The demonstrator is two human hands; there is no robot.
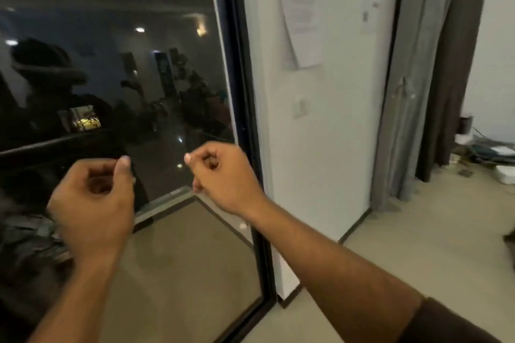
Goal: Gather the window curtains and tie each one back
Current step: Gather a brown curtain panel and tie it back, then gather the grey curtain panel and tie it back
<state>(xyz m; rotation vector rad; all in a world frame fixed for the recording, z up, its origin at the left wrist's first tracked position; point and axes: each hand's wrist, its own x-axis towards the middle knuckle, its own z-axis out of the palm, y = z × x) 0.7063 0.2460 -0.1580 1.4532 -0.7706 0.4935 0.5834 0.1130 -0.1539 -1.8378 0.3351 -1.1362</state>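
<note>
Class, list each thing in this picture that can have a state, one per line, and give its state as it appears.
Left hand: raised, fingers curled, holding nothing.
Right hand: raised, fingers curled, holding nothing visible.
Grey curtain: gathered and tied back.
Dark curtain: hanging bunched beside the grey one.
Window: uncovered, dark, reflecting the room.
Paper: stuck to the wall, lower edge curling.

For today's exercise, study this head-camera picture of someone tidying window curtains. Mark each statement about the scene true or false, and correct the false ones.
1. Both hands are raised in front of the dark window glass. True.
2. The left hand grips a curtain. False: its fingers are curled, with no fabric visible in them.
3. The grey curtain hangs to the right of the white wall panel. True.
4. The right hand rests flat on the wall panel. False: it is curled, in front of the window frame.
5. Papers are stuck on the wall panel. True.
</note>
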